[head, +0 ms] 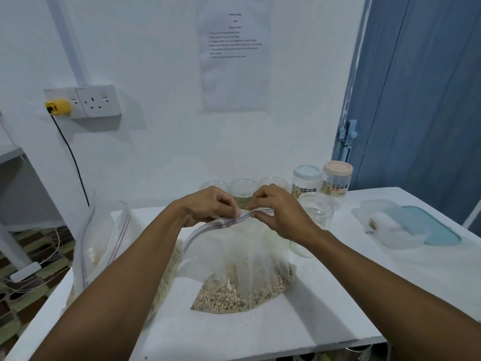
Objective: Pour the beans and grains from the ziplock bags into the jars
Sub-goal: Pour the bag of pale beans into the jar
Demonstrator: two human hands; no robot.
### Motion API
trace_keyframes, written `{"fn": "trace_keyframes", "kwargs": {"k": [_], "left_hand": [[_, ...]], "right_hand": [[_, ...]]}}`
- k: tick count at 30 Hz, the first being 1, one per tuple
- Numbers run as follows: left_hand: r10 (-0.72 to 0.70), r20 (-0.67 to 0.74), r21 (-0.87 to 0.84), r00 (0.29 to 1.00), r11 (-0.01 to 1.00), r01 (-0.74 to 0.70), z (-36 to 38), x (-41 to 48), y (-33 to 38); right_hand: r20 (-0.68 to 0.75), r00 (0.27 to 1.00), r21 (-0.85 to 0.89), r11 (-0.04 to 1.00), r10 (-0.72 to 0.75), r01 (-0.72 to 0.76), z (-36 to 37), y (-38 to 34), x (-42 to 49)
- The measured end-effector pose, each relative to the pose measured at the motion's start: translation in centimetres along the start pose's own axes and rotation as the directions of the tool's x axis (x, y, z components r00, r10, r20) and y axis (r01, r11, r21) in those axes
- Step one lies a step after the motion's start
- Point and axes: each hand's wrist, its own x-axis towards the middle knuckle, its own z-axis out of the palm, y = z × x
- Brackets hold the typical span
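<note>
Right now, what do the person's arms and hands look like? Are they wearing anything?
The left hand and right hand are bare: no gloves, rings, watch or bracelet that I can see. No sleeves show on either arm.

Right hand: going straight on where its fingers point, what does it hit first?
Probably the left hand: the right hand points leftward along the ziplock bag seal, fingertips nearly meeting. Depth unclear.

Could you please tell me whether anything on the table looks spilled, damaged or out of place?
No spill or damage shows. The beans lie inside the bag, which the left hand and right hand pinch at its zip. Only the second bag looks precarious: it slumps at the left edge of the table.
</note>
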Motion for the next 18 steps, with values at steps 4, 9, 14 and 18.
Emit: {"fn": "trace_keyframes", "kwargs": {"k": [4,9,14,18], "left_hand": [[-0.01,0.012,-0.092,1.0,0.996,0.011,0.1,0.2,-0.7],[-0.005,0.028,-0.267,1.0,0.964,0.012,0.7,0.2,-0.9],[0.027,-0.066,-0.135,0.997,0.99,-0.036,0.7,0.1,-0.8],[0.137,-0.361,0.18,0.923,0.981,-0.075,0.2,0.8,-0.7]], "right_hand": [[-0.064,0.998,0.01,1.0,-0.011,0.012,0.3,-0.5,-0.4],[-0.086,0.995,0.006,0.999,-0.042,0.043,0.9,-0.9,-0.5],[-0.003,0.999,-0.067,0.996,-0.052,0.051,0.4,-1.6,-0.2],[0.026,0.996,-0.134,0.987,-0.091,0.093,0.0,-2.7,-0.2]]}}
